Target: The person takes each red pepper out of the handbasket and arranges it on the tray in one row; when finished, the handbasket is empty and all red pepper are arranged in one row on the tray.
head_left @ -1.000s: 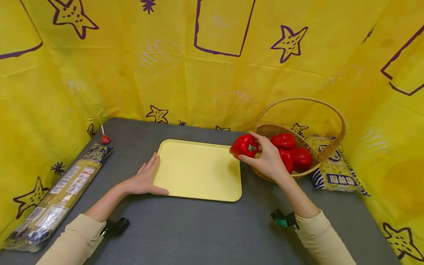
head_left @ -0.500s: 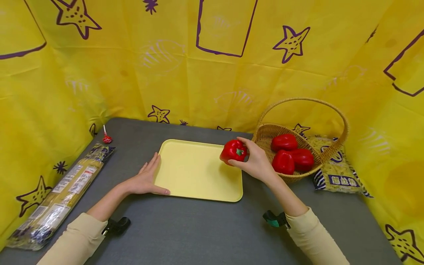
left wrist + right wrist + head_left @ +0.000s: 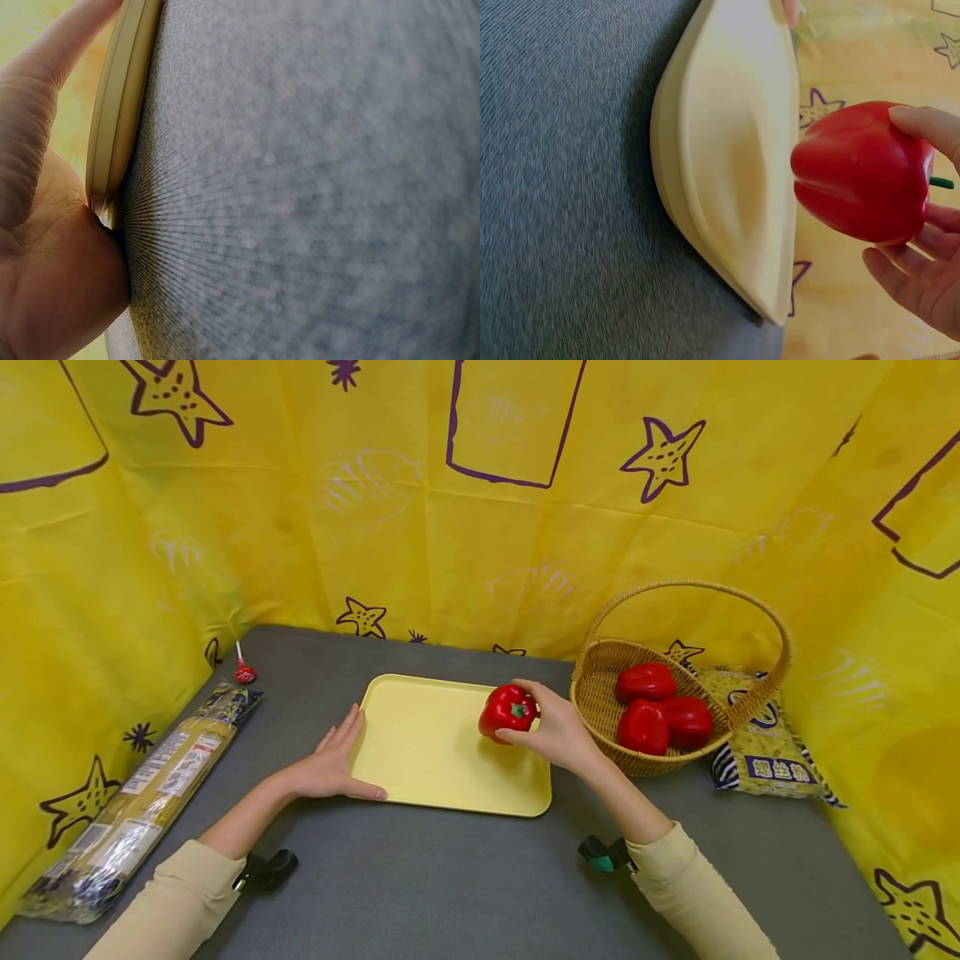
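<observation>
A red bell pepper (image 3: 504, 713) with a green stem is held in my right hand (image 3: 558, 731), thumb on one side and fingers on the other. In the right wrist view the bell pepper (image 3: 862, 172) hangs above the pale yellow tray (image 3: 735, 150), apart from its surface. That tray (image 3: 427, 752) lies flat on the grey table. My left hand (image 3: 333, 764) rests along its left edge with fingers spread straight and the thumb at the near corner. The left wrist view shows the palm (image 3: 60, 262) against the tray's rim (image 3: 124, 97).
A wicker basket (image 3: 600, 693) with a tall handle holds three red bell peppers (image 3: 643, 727) at the right. Beside it lies a yellow printed food packet (image 3: 772, 764). At the left are a long clear-wrapped pack (image 3: 157, 785) and a red lollipop (image 3: 244, 673). Yellow cloth (image 3: 420, 543) hangs behind.
My right hand has carried the bell pepper leftward from beside the basket to over the tray's right half. The left hand has stayed at the tray's edge.
</observation>
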`<control>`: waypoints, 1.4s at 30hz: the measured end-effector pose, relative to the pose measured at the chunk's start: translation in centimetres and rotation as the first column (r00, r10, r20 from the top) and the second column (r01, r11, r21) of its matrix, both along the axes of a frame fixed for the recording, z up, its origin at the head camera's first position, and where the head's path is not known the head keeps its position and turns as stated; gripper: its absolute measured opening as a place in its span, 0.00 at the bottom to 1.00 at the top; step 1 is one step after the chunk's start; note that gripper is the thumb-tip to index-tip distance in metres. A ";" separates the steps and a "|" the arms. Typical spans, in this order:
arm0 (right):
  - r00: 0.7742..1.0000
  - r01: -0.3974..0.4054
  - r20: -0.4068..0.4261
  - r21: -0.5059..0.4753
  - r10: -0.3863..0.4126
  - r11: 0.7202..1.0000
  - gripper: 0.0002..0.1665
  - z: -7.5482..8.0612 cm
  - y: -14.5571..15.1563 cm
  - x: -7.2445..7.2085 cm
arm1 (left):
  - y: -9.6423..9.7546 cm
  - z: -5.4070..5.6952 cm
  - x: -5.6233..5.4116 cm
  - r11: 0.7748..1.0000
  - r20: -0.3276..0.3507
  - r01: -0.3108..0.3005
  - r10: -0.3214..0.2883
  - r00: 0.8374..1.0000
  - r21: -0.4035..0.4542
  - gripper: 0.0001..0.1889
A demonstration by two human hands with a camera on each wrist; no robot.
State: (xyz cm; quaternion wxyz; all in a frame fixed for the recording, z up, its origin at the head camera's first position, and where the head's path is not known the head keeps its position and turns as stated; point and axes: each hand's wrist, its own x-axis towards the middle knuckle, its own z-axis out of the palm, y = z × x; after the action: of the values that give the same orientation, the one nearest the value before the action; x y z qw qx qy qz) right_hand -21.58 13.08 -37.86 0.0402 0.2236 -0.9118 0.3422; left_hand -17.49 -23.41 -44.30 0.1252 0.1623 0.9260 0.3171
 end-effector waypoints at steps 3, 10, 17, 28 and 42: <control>1.000 -0.010 0.010 0.006 0.010 1.000 0.46 -0.2 -0.5 -0.1 | 0.0 0.1 0.0 1.000 0.003 -0.001 0.001 1.000 0.002 0.73; 0.999 -0.024 0.035 0.016 0.024 1.000 0.45 -0.6 -2.0 -0.2 | 0.1 0.2 0.0 1.000 0.002 -0.008 0.008 1.000 0.001 0.74; 0.997 -0.058 0.047 0.002 0.058 0.998 0.46 -1.0 -3.3 -0.2 | 0.2 0.2 0.0 1.000 -0.002 -0.014 0.014 1.000 -0.001 0.75; 0.995 -0.082 0.053 -0.008 0.082 0.997 0.48 -1.3 -5.6 -0.4 | 0.3 0.6 0.3 1.000 0.002 -0.015 0.015 1.000 0.005 0.74; 0.989 -0.113 0.092 -0.027 0.115 0.993 0.47 -1.5 -8.2 -0.7 | 0.3 0.3 0.0 0.999 0.012 -0.031 0.031 0.999 0.010 0.74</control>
State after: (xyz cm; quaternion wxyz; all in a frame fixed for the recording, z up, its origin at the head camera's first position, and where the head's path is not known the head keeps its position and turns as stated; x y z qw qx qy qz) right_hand -22.30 4.87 -39.31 -0.0197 0.2587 -0.8945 0.3641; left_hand -17.45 -23.11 -44.04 0.1248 0.1467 0.9260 0.3246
